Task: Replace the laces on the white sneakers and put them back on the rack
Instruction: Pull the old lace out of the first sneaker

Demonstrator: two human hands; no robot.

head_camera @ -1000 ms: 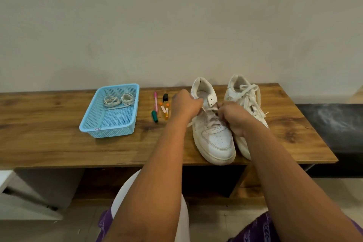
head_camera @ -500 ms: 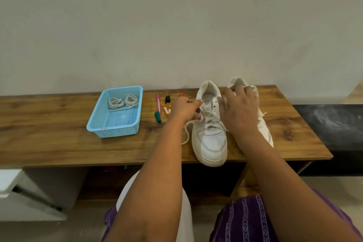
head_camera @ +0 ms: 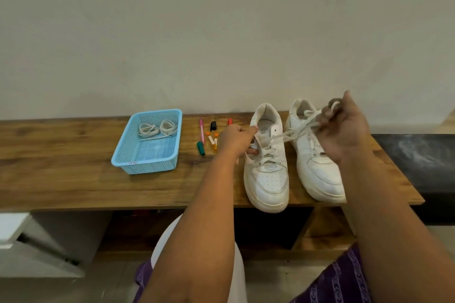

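At centre frame the left hand grips the collar of the left white leather sneaker on the wooden bench. The right hand, raised at right, pinches that sneaker's white lace, pulled taut.

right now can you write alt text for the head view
The right hand pulls a lace out of the left white sneaker while the left hand steadies that shoe on a wooden bench. A blue basket holding coiled laces sits nearby.

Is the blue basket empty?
No, the blue basket on the wooden table holds two coiled white laces at its far end.
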